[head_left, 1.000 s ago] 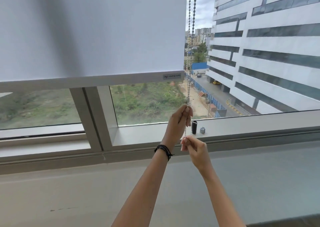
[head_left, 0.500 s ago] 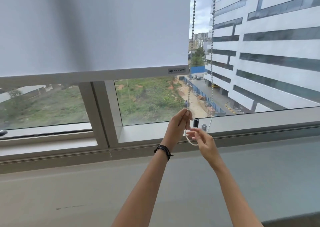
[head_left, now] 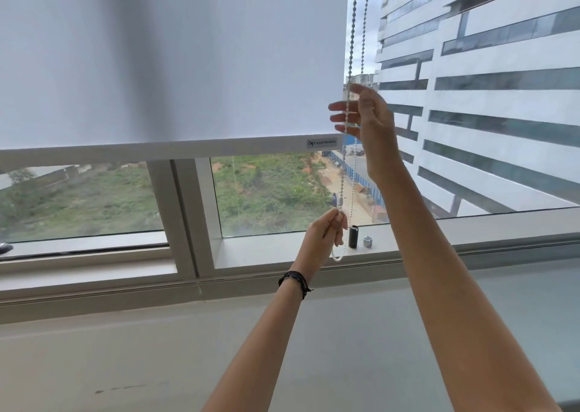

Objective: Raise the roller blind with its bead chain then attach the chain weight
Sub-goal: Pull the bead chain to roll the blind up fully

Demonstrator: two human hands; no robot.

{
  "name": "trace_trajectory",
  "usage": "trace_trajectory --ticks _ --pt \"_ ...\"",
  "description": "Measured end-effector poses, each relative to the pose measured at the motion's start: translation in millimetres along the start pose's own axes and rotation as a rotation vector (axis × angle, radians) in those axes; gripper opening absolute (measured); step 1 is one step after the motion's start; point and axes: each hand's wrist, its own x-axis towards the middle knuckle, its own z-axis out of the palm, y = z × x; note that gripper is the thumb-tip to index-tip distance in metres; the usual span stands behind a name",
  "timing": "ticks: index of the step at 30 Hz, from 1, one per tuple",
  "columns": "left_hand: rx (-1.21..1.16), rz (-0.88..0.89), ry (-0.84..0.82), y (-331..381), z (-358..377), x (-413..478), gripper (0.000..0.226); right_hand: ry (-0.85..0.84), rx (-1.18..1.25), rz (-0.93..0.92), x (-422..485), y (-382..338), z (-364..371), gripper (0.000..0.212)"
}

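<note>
Compared with half a second ago, the right hand [head_left: 370,119] has gone up from the low place near the sill to a high place on the bead chain [head_left: 354,44], beside the right edge of the roller blind [head_left: 175,60]. The left hand [head_left: 326,229] stays low, in almost the same place as before. The bottom bar of the blind [head_left: 157,151] hangs at about the same height over the glass.

The fingers [head_left: 343,118] of the right hand are spread and mostly straight, pointing to the left; the index finger and the thumb seem to meet around the front strand of the chain, but whether they really pinch it I cannot tell. The left hand is closed in a loose fist around the same strand, just above the bottom loop of the chain, which hangs below this hand. A black bracelet [head_left: 295,281] is on the left wrist.

The chain weight [head_left: 353,236], a small black cylinder, stands upright on the window sill [head_left: 470,232], just right of the left hand and not touching the chain. A small metal clip [head_left: 367,242] lies just beside it on the right
</note>
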Motion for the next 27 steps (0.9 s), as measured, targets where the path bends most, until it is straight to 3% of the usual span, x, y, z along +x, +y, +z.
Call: trace_trajectory --ticks 4,9,27 --pt "-0.009 0.009 0.004 -5 -1 2 0.038 -0.017 -0.108 -0.106 18 -15 20 0.026" --pt "-0.011 0.013 -0.051 -11 -8 5 0.036 0.099 -0.283 -0.209 24 -7 30 0.025" --pt "0.248 -0.098 -0.296 -46 -12 -5 0.024 0.066 -0.390 -0.158 -13 45 12 0.026"
